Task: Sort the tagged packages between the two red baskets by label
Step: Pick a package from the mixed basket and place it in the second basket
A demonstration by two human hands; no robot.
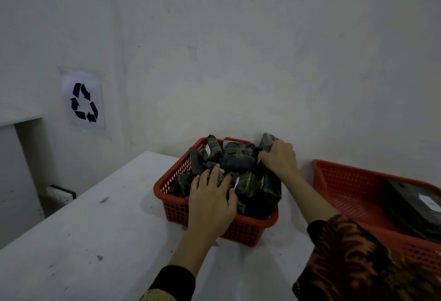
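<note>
The left red basket sits mid-table, crammed with dark packages. The left hand lies flat on the pile at about 7 o'clock, fingers spread and relaxed. The right hand grips one package at the basket's 1 o'clock corner. The second basket sits at 3 o'clock with a tagged package inside.

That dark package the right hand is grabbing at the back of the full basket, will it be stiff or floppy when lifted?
Probably floppy: the dark package looks like a crinkled plastic wrap. Its sheen suggests it may be somewhat slippery. The right hand lifts its end alone, so likely light.
</note>
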